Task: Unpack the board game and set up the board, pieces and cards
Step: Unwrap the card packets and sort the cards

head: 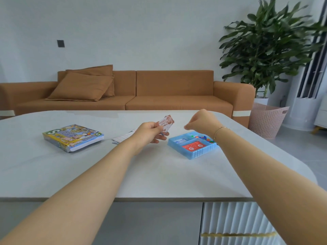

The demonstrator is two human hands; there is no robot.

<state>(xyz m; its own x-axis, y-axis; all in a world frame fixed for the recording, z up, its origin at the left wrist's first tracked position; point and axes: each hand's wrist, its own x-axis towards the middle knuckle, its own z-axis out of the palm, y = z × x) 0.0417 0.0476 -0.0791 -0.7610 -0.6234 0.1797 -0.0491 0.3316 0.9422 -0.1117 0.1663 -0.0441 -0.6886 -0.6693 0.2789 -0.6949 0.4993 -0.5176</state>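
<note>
While the small stack of brown-printed paper money notes at frame centre is pinched in the left hand, seemingly for sorting, the right hand, blurred, is curled emptily above the blue plastic tray.

A big white "S" shows on the green corners of the game box, and the paper note reads "10000", upside down, the rest too blurred.

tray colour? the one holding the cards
Light blue plastic tray, seen in the head view.
</note>
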